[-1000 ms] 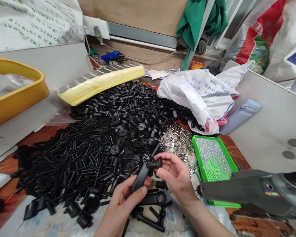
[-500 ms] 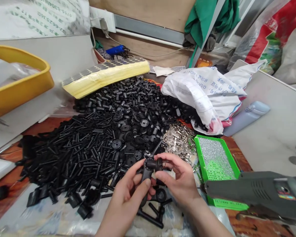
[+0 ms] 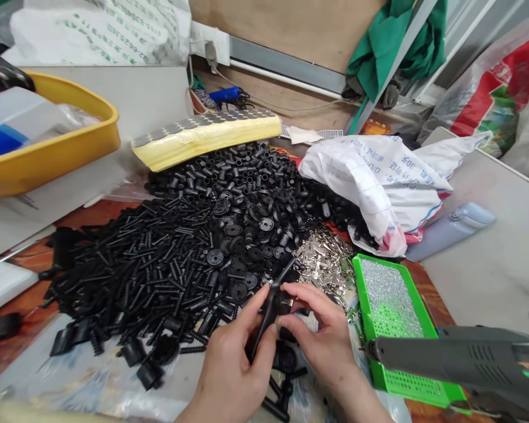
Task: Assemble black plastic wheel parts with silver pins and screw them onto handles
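Bright, cool, diffuse light fills the scene, leaving only soft shadows. The heap of black parts [image 3: 158,252] sinks into near-solid darkness, with thin highlights on edges, and the held black piece [image 3: 268,311] shows low contrast against it. Metal strips [image 3: 321,258] glint; the plastic sheet [image 3: 88,373] carries a pale sheen. Wide-angle distortion stretches the yellow bin [image 3: 53,170] and grey power tool [image 3: 449,355] toward the edges, and the lower left corner is blurred.

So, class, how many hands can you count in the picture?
2: the left hand, lower middle, holding a black part, and the right hand beside it, left of the green tray. No others are visible.
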Action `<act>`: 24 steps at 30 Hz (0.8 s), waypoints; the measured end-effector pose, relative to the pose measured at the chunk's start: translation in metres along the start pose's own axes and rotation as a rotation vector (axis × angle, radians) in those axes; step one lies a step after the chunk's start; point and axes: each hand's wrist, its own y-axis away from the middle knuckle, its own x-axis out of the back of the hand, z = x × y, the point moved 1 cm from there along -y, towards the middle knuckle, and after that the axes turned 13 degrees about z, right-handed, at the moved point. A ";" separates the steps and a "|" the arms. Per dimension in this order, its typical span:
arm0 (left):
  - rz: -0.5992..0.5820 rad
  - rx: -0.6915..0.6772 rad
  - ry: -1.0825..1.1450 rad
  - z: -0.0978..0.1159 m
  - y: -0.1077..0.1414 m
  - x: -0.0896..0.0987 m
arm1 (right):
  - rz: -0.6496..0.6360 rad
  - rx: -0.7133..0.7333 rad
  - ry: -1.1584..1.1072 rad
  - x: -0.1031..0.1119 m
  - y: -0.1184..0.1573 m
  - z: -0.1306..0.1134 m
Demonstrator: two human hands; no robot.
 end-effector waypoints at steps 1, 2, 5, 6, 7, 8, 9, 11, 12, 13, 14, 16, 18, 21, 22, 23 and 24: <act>-0.003 -0.013 0.001 0.000 0.000 0.000 | 0.003 0.000 -0.008 0.000 0.000 0.000; -0.002 -0.021 0.005 0.000 0.000 -0.001 | 0.009 -0.007 -0.018 -0.001 0.000 0.000; -0.011 -0.022 0.006 0.001 0.000 -0.002 | 0.039 -0.057 -0.037 -0.003 0.002 0.002; -0.025 -0.017 0.003 0.000 0.000 -0.003 | 0.047 -0.083 -0.043 -0.004 0.002 0.003; -0.037 -0.016 -0.003 0.000 0.000 -0.004 | 0.053 -0.114 -0.053 -0.004 0.003 0.004; -0.044 -0.022 -0.015 0.000 -0.001 -0.005 | 0.060 -0.148 -0.066 -0.004 0.003 0.004; -0.046 -0.040 -0.032 0.000 -0.001 -0.006 | 0.066 -0.184 -0.080 -0.004 0.003 0.004; -0.031 -0.104 -0.076 0.000 0.000 -0.008 | 0.081 -0.249 -0.109 -0.004 0.002 0.004; -0.023 -0.139 -0.099 0.000 0.000 -0.009 | 0.086 -0.278 -0.123 -0.004 0.002 0.004; -0.017 -0.168 -0.119 0.001 0.000 -0.009 | 0.089 -0.303 -0.138 -0.004 0.002 0.005; -0.015 -0.188 -0.133 0.001 0.001 -0.010 | 0.089 -0.327 -0.155 -0.004 0.002 0.005; -0.018 -0.205 -0.147 0.002 0.001 -0.010 | 0.080 -0.367 -0.185 -0.004 0.002 0.006; -0.025 -0.205 -0.150 0.003 0.002 -0.009 | 0.065 -0.393 -0.202 -0.004 0.002 0.008; -0.027 -0.211 -0.156 0.004 0.001 -0.008 | 0.056 -0.393 -0.202 -0.003 0.003 0.010; -0.025 -0.217 -0.159 0.003 0.001 -0.008 | 0.058 -0.386 -0.196 -0.003 0.003 0.010; -0.022 -0.221 -0.162 0.003 0.001 -0.008 | 0.058 -0.377 -0.189 -0.003 0.004 0.010; -0.022 -0.223 -0.162 0.002 0.001 -0.008 | 0.060 -0.369 -0.181 -0.004 0.003 0.010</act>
